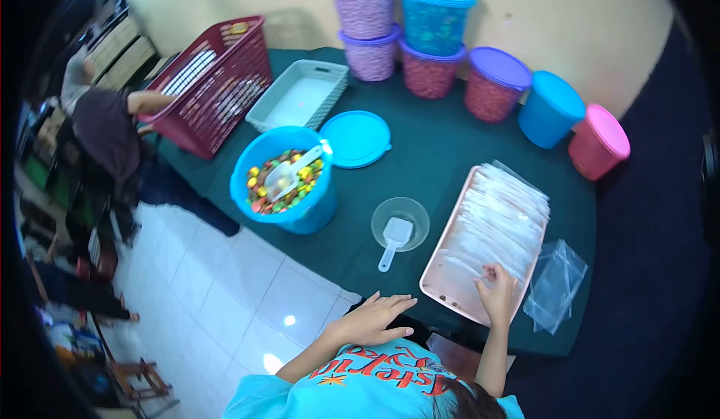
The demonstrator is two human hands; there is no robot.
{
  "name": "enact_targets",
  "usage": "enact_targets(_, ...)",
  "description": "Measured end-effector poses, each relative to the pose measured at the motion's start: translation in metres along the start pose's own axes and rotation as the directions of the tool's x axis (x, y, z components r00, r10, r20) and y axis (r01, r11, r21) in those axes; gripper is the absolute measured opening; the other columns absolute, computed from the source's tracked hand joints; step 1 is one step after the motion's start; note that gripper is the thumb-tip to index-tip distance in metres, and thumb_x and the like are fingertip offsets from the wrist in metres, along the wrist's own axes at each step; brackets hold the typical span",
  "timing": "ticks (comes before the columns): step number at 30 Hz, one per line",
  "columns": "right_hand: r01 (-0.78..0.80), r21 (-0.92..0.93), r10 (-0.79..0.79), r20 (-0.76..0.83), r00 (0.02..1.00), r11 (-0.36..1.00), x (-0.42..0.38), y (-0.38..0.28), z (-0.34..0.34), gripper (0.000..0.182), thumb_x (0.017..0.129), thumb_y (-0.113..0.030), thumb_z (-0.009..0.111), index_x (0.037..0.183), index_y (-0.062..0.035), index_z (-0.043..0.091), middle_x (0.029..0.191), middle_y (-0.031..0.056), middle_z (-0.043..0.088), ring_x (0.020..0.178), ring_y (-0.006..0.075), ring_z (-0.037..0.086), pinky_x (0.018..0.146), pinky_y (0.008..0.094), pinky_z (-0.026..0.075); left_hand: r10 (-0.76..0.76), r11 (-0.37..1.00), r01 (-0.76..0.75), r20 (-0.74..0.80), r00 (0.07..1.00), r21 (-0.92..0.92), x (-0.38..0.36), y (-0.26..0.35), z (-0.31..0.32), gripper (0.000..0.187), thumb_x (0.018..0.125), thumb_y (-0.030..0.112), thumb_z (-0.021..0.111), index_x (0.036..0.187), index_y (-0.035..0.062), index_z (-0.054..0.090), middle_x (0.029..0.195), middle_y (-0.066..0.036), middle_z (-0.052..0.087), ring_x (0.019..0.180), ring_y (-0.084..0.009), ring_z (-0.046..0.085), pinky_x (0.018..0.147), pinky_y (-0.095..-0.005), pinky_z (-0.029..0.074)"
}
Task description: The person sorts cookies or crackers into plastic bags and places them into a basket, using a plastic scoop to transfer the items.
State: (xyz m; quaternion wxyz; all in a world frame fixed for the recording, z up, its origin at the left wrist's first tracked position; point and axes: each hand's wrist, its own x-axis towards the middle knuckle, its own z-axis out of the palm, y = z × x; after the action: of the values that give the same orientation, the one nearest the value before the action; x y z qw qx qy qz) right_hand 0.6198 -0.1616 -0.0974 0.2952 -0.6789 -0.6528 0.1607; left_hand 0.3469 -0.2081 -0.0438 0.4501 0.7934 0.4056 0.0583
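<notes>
My left hand (375, 319) rests at the front edge of the table, palm down with its fingers stretched out, holding nothing. Over the near end of a pink tray (433, 269) is my right hand (496, 293), its thumb and fingers curled close to the plastic; whether it grips anything is too small to tell. Rows of clear plastic bags (502, 209) fill most of that tray. To the left of it stands a clear bowl (381, 213) with a white scoop (396, 235) in it. A blue bucket (304, 213) of colorful candies holds another scoop (289, 175).
Loose clear bags (556, 288) lie right of the tray. A blue lid (356, 140), a pale green basket (330, 93) and a maroon crate (217, 93) stand farther left. Lidded tubs (495, 89) line the wall. A person (112, 130) reaches into the crate.
</notes>
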Motion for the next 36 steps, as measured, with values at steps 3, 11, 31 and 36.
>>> enact_targets(3,-0.01,0.118,-0.003,0.111,0.994,0.993,0.009,0.015,-0.006,0.021,0.062,-0.007,0.067,0.082,-0.0048,0.06,0.07,0.0061,0.057,0.067,0.0197,0.054,0.071,0.0331,0.036,-0.041,0.994,0.032,-0.086,0.995,-0.103,-0.017,0.001,0.011,0.063,0.085,0.043,0.045,0.13,0.0012,0.029,0.133,-0.02,0.03,0.123,-0.0328,0.032,0.101,-0.0501,0.021)
enact_targets(11,0.029,0.196,-0.062,0.164,0.985,0.98,0.02,0.018,-0.025,0.007,0.075,-0.003,0.057,0.077,0.004,0.055,0.065,0.0106,0.058,0.058,0.0152,0.054,0.056,0.0278,0.043,-0.095,0.986,0.055,-0.267,0.959,-0.155,-0.055,-0.012,0.017,0.063,0.085,0.039,0.046,0.127,-0.0043,0.03,0.127,-0.027,0.034,0.116,-0.0359,0.038,0.099,-0.0397,0.029)
enact_targets(31,-0.294,0.022,0.282,-0.355,0.891,0.956,-0.028,-0.046,-0.008,0.007,0.07,0.0,0.059,0.075,0.005,0.056,0.062,0.0095,0.057,0.062,0.0166,0.057,0.057,0.0277,0.043,-0.158,0.978,0.099,-0.346,0.925,-0.181,-0.195,-0.148,-0.076,0.062,0.084,0.041,0.049,0.126,-0.002,0.034,0.125,-0.023,0.038,0.114,-0.0365,0.04,0.095,-0.0398,0.032)
enact_targets(36,-0.134,-0.399,-0.147,-0.599,0.787,0.907,-0.04,-0.097,-0.004,0.012,0.079,-0.003,0.054,0.089,0.0046,0.053,0.089,0.0131,0.059,0.08,0.0222,0.057,0.073,0.0322,0.042,-0.129,0.97,0.044,-0.353,0.927,-0.241,-0.212,-0.167,-0.106,0.053,0.083,0.033,0.053,0.122,-0.0001,0.04,0.122,-0.02,0.043,0.11,-0.0344,0.044,0.092,-0.0379,0.035)
